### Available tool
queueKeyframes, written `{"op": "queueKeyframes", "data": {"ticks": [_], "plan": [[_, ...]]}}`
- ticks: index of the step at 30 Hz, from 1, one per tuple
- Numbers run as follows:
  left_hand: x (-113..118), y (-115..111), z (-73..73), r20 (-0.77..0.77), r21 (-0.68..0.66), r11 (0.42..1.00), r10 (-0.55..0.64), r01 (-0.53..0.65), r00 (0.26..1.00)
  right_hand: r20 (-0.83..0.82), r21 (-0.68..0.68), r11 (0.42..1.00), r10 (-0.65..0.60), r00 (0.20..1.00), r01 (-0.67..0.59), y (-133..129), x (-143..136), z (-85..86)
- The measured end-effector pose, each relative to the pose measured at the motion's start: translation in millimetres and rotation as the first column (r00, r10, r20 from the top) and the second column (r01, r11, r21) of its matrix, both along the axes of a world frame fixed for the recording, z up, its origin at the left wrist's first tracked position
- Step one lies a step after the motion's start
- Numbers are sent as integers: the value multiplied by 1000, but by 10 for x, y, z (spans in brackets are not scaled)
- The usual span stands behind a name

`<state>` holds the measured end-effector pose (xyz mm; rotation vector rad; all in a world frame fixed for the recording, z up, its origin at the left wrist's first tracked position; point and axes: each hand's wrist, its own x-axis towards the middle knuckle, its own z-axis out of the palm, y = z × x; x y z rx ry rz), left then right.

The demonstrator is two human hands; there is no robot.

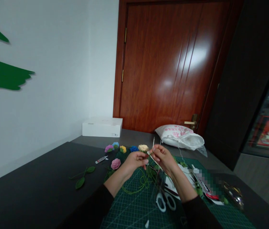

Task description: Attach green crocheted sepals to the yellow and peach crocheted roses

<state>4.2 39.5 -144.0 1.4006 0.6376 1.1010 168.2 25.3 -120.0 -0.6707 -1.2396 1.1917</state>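
Near the middle of the mat, both my hands meet with fingertips almost touching. My left hand (135, 160) is closed in a pinch on something small that I cannot make out; a bit of green and white shows there. Between the fingers of my right hand (162, 156), a thin metal rod like a crochet hook (153, 142) points upward. Just behind my left hand is a cream crocheted flower (143, 147); whether it is held or lying is unclear. Green yarn (145, 182) lies in loose loops below my hands. Scissors (165, 201) with white handles lie under my right forearm.
Blue (133, 148), yellow (123, 149) and pink (115, 163) crocheted flowers lie leftward, near a small tube (101, 159) and a leafy stem (83, 178). A larger tube (207, 186) lies right on the green cutting mat (129, 210). Behind are a white box (102, 128) and white bag (179, 136).
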Motion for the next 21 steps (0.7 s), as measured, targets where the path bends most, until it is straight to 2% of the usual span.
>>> {"op": "queueKeyframes", "data": {"ticks": [6,10,14,17,19,21], "plan": [[80,5,-46,-69,50,999,-8,11,998,-60,7,999,-47,997,48,-61,-66,59],[-10,59,-9,-66,55,998,37,-34,997,-85,64,991,-115,990,121,-106,-21,181],[-129,120,77,-82,63,995,86,-81,993,-31,123,984,-124,992,127,-164,16,359],[-151,150,226,-63,87,985,158,-152,985,26,165,981,-111,994,105,-172,19,501],[-124,150,404,-32,116,975,196,-191,980,65,201,975,-110,992,95,-156,19,593],[-70,127,642,5,153,966,209,-207,978,123,256,962,-124,985,90,-133,20,683]]}}
